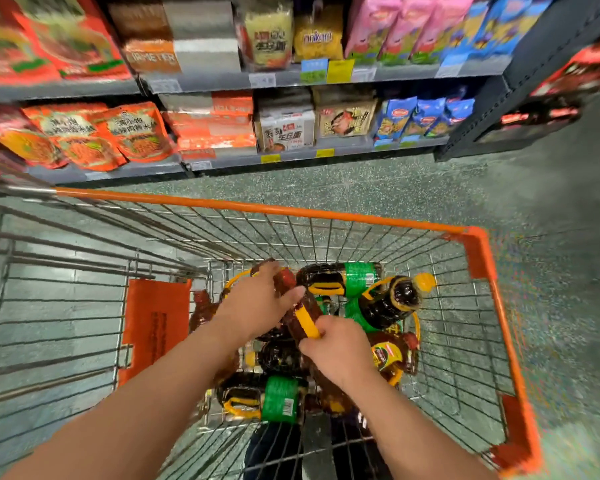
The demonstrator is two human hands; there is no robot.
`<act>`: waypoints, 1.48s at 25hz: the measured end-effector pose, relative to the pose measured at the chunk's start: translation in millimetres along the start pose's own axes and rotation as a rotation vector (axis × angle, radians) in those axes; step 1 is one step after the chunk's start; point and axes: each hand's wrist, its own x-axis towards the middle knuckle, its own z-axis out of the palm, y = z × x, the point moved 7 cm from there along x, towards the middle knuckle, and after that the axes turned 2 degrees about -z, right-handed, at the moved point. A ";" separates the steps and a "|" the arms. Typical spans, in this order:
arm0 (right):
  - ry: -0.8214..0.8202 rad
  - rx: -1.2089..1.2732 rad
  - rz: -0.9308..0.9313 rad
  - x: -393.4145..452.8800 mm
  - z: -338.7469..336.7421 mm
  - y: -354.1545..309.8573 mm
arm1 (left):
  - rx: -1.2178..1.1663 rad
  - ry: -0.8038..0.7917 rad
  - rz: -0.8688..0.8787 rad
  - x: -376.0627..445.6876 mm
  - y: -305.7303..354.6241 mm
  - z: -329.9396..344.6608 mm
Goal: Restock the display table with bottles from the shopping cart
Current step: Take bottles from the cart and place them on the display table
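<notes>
Two hands work inside the shopping cart (478,251), a wire basket with an orange rim standing on a speckled green floor (551,202). My left hand (257,306) lies over the upper body of a dark brown bottle (298,320), thumb against its side and fingers wrapped over the far side, so this grip is clamped on the bottle. My right hand (340,348) curls round the yellow handle (307,323) of the same bottle, clamped as well. That bottle sits tilted on top of the pile. Several more dark bottles (388,303) with green labels, yellow handles and yellow caps lie on their sides in the cart's bottom, touching one another. An orange flap (153,323) hangs on the cart's near-left wall. Shelves (291,157) of packaged noodles and snack bags stand beyond the cart. Motion blur softens the edges.
</notes>
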 end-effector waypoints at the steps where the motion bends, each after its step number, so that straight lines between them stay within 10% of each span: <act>1: -0.011 -0.032 -0.028 -7.8 -12.6 -7.4 | -0.036 0.008 0.018 -7.9 7.8 -14.0; 8: 0.063 -0.404 -0.306 -94.1 -127.5 -85.1 | -0.363 0.086 0.036 -88.9 66.8 -119.0; 21: 0.337 -0.785 -0.683 -214.4 -231.8 -156.6 | 0.142 0.751 0.030 -303.2 195.5 -194.9; 37: -0.101 -0.923 -1.905 -531.0 -1.0 -216.1 | 0.475 0.848 -1.020 -688.4 87.3 -77.9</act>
